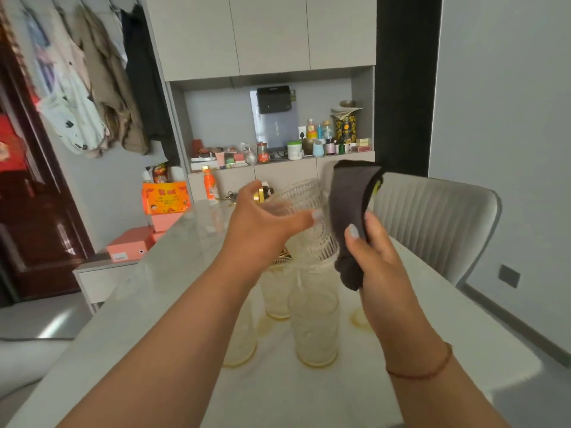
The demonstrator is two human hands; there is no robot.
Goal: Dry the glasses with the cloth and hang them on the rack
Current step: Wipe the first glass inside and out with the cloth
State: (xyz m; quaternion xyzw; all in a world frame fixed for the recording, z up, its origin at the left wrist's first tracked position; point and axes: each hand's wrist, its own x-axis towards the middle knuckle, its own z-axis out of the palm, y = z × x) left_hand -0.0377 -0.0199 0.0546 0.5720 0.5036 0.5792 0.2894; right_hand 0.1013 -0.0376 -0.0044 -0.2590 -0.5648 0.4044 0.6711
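Mid-frame, her left hand (265,220) grips a ribbed glass (304,205); right hand (375,257) pinches the cloth (350,211). Wet glass could slip.

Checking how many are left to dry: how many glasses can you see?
4: one glass in the left hand; three on the table: left, middle, rear. More may be hidden.
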